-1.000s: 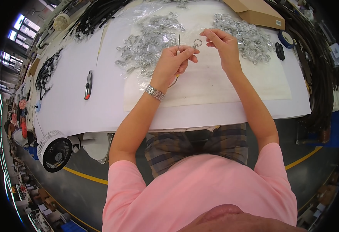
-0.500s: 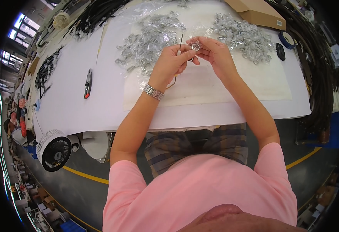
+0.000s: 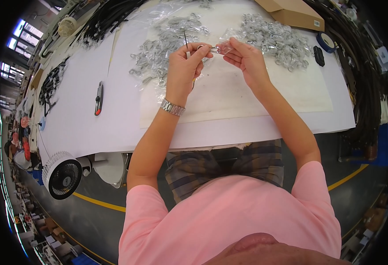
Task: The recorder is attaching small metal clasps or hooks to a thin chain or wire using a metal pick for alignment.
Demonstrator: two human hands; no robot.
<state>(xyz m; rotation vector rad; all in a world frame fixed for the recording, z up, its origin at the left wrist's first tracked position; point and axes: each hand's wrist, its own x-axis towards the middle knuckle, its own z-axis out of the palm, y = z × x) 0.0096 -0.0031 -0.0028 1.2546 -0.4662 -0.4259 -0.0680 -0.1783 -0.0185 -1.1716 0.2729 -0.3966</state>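
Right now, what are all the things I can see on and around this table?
Table: one, white, centre.
Metal rings in clear bags: two heaps, silvery, far side; the right heap.
Small ring piece: one, silvery, held between both hands.
Utility knife: one, grey and red, left on the table.
Cardboard box: one, brown, far right.
Tape roll: one, blue, right edge.
Black cables: many, right side.
Fan: one, white, floor at left.
Wristwatch: one, silvery, left wrist.
Left hand: fingers pinching the piece.
Right hand: fingers at the piece.
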